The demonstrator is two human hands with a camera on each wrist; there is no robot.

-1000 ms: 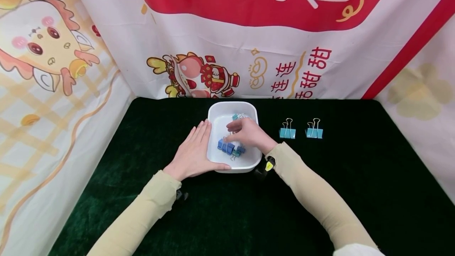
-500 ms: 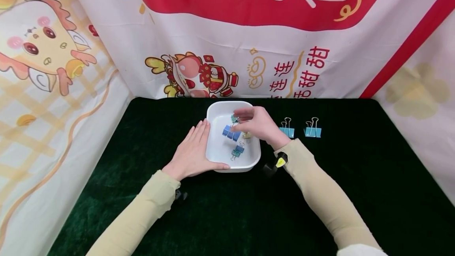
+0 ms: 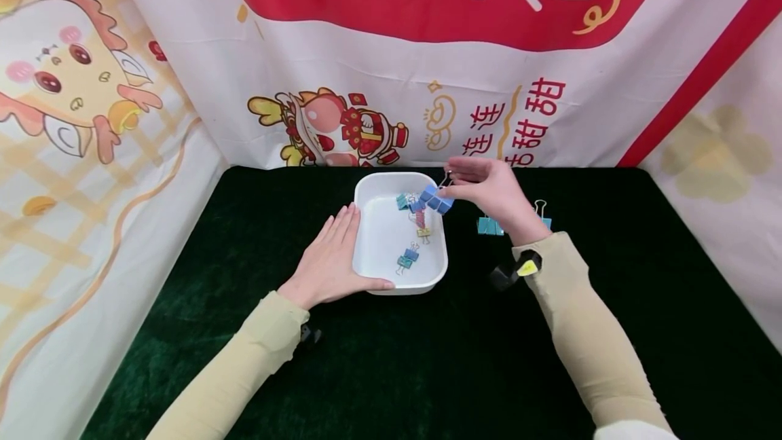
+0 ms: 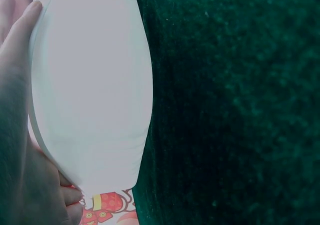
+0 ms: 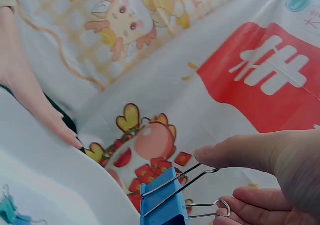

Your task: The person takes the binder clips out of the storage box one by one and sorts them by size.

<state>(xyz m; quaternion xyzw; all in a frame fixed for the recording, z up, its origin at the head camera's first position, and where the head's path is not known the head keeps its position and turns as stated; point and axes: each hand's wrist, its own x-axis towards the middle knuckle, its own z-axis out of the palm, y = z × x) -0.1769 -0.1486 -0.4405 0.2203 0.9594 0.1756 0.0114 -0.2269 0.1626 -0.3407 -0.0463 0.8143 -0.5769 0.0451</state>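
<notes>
My right hand (image 3: 497,197) pinches a large blue binder clip (image 3: 437,201) by its wire handles, above the right rim of a white plastic box (image 3: 379,236). In the right wrist view, the thumb presses the upper handle of the blue binder clip (image 5: 162,197) and the fingers meet the lower one. My left hand (image 3: 330,257) rests against the box's left side, fingers straight along the wall, thumb over the near rim. Inside the box lie small binder clips: teal (image 3: 402,202), red (image 3: 419,218), yellow (image 3: 423,232) and a blue one (image 3: 412,254) beside another teal one.
Right of the box, two larger light-blue binder clips stand on the dark green cloth (image 3: 379,372); the right hand partly covers both the nearer clip (image 3: 491,225) and the farther clip (image 3: 544,223). Printed curtains (image 3: 342,60) rise behind and beside the table.
My right hand has lifted the blue binder clip from the box's lower part and carried it up and right to the right rim. The left hand has stayed on the box.
</notes>
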